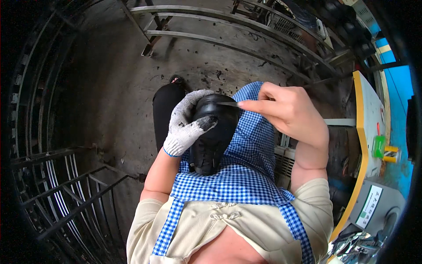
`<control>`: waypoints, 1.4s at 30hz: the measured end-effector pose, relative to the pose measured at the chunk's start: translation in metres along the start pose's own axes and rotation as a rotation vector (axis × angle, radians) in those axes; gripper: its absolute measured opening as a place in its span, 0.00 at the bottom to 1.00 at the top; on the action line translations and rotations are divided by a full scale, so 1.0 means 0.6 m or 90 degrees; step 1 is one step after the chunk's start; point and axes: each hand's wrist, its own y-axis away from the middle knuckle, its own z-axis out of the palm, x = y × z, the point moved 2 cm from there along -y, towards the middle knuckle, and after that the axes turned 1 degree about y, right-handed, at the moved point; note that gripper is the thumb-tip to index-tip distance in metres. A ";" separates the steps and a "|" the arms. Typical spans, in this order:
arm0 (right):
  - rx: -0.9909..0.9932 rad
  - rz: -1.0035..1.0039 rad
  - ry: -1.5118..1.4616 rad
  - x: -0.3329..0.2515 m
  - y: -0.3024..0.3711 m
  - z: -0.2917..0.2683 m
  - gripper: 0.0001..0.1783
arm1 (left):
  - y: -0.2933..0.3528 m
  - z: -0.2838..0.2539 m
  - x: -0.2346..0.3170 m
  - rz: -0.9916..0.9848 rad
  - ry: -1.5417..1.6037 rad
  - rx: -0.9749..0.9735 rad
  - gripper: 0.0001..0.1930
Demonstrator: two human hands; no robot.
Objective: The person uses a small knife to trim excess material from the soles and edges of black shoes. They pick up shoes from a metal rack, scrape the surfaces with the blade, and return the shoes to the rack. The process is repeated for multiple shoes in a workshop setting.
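A black lace-up shoe rests on my lap, its toe pointing away from me. Wrapped round its left side is my left hand, in a white knitted glove with a dark-stained thumb pressed on the upper. Bare, my right hand pinches a thin metal blade. The blade's tip lies against the toe end of the shoe. Its handle, if any, is hidden inside my fingers. Beneath the shoe spreads a blue checked apron.
Metal rails run across the far side. On the left stands a dark metal rack. A yellow-edged table is close at my right, bearing a green container and a grey machine. Dark scraps litter the floor.
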 end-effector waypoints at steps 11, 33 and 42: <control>0.008 -0.005 -0.032 0.008 -0.008 0.012 0.14 | 0.001 0.000 -0.003 -0.001 -0.056 0.020 0.38; 0.264 0.165 -0.475 0.011 0.126 0.258 0.65 | -0.080 -0.140 -0.100 -0.034 0.630 0.291 0.29; 0.403 0.328 -0.495 0.065 0.081 0.167 0.57 | -0.014 -0.049 -0.198 -0.373 0.388 0.189 0.25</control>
